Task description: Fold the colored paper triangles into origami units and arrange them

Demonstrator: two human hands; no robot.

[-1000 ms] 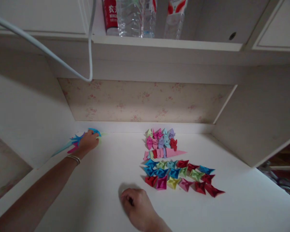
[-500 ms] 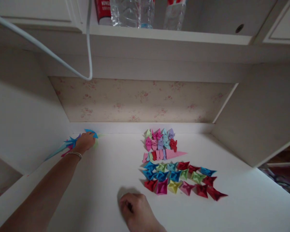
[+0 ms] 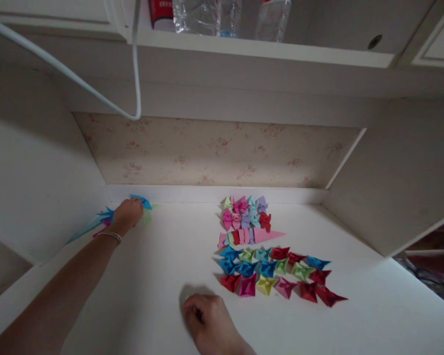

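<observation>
At the far left corner of the white desk, my left hand [image 3: 129,214] reaches into a small pile of coloured folded paper. Its fingers are bent down and closed at a blue folded paper [image 3: 142,201]; the fingertips are partly hidden. Under and beside this hand lie another blue folded paper [image 3: 106,215], a long teal pointed paper [image 3: 84,231] and a pale green paper [image 3: 147,216]. My right hand [image 3: 211,321] rests on the desk near the front, its fingers curled into a loose fist with nothing visible inside.
Rows of folded paper pieces [image 3: 268,269] lie right of centre, with smaller folded pieces [image 3: 245,220] and a pink pointed paper [image 3: 265,235] behind them. A white cable [image 3: 96,94] hangs at upper left. Overhead, a shelf [image 3: 266,49] holds plastic bottles [image 3: 197,17].
My left hand has shifted very slightly left at the pile, still at the blue paper. The right hand stays in place. The view has tilted a little.
</observation>
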